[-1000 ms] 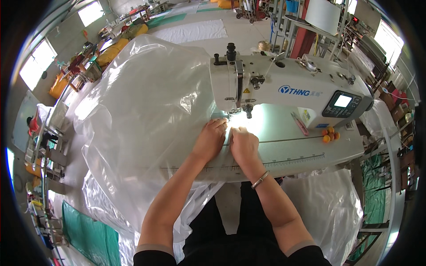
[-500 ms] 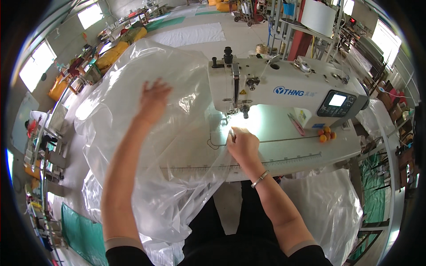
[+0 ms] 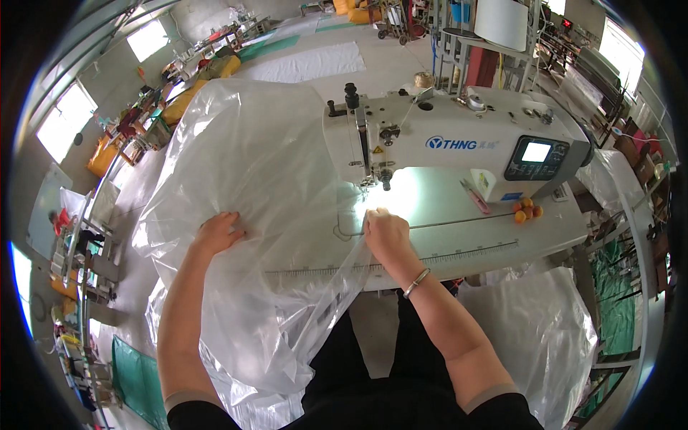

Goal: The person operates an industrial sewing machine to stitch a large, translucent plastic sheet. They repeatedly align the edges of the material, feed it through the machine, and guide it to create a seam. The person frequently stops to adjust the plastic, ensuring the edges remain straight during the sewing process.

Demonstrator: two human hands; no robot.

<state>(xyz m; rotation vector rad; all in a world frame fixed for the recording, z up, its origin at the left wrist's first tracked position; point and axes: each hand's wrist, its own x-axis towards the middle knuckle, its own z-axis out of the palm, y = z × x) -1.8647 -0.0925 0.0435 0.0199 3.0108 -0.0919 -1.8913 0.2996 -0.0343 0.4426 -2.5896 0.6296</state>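
A large sheet of clear plastic film (image 3: 279, 154) spreads over the left part of the sewing table and hangs down in folds toward my lap. My left hand (image 3: 219, 233) lies on the film, fingers apart, holding nothing. Just in front of the needle area of the white sewing machine (image 3: 444, 136), my right hand (image 3: 388, 235) is closed on the film's right edge. Its fingertips are lit by the machine's lamp, and my knuckles partly hide the pinch. A metal bracelet (image 3: 416, 283) circles my right wrist.
Pink-handled thread snips (image 3: 474, 196) and several small orange fruits (image 3: 527, 210) lie on the table right of my right hand. A ruler strip (image 3: 459, 254) runs along the table's front. More plastic film (image 3: 534, 337) hangs below at right. A white thread cone (image 3: 501, 24) stands behind the machine.
My left hand has come down from above the film, toward me and to the left, and now rests on it. My right hand keeps its hold by the needle.
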